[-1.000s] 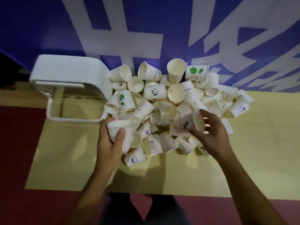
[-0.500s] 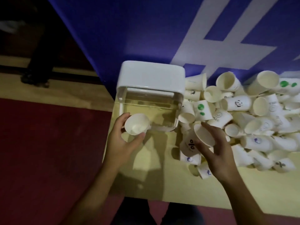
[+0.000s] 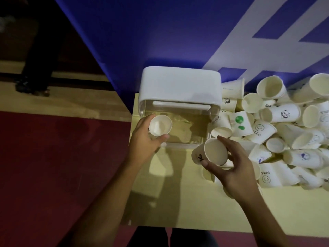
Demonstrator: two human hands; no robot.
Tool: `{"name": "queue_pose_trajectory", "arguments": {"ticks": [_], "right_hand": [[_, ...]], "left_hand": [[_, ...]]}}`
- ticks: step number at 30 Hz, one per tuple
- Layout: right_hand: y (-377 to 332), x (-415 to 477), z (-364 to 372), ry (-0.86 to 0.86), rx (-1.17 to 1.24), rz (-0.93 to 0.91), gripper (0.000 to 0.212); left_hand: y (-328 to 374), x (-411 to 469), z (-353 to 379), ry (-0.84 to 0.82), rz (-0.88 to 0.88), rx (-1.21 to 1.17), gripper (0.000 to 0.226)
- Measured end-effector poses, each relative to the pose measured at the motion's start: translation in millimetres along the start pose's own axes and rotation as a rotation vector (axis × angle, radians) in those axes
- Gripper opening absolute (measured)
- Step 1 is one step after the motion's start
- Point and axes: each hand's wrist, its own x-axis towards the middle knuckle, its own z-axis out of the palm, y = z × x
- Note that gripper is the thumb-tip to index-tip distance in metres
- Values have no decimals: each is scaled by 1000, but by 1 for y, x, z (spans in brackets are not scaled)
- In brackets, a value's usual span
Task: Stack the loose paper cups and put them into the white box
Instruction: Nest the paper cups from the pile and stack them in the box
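Paper cups (image 3: 281, 114) mostly loose right of white box (image 3: 179, 86), none seemingly inside. Left grip (image 3: 142, 141) round plain cup (image 3: 160, 125) over box; right grip (image 3: 236, 172) pinching printed cup (image 3: 211, 152) beside it.

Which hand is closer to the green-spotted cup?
Right. The right hand, holding a printed cup, is in front of the green-spotted cup; the left hand, holding a second cup, is across the white box from it.

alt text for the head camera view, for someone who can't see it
Seen from above, a person's left hand holds a paper cup at the white box, while the right hand holds a second cup just right of it. A heap of loose cups lies further right on the pale yellow table.
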Motion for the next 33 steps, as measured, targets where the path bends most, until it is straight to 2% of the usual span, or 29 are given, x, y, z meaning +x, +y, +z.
{"name": "queue_pose_trajectory", "arguments": {"ticks": [7,13,20,22,27,33], "right_hand": [[11,-1,8,-8,-9,24,80],[16,-3,10,-15,-34,36,80],[10,4,26,-7,-5,-26,79],[3,12,39,15,-26,-76,79],[-20,40,85,5,-65,-230,81],[-21,62,127,-68,-147,-277,84]], "left_hand": [[-27,22,16,-169,-99,210,78],[-30,34,18,-278,-70,386,75],[-26,34,10,-374,-130,434,98],[-22,34,5,-348,-144,399,101],[-13,22,-16,-136,-141,117,56],[-12,18,-28,-67,-168,-28,36]]}}
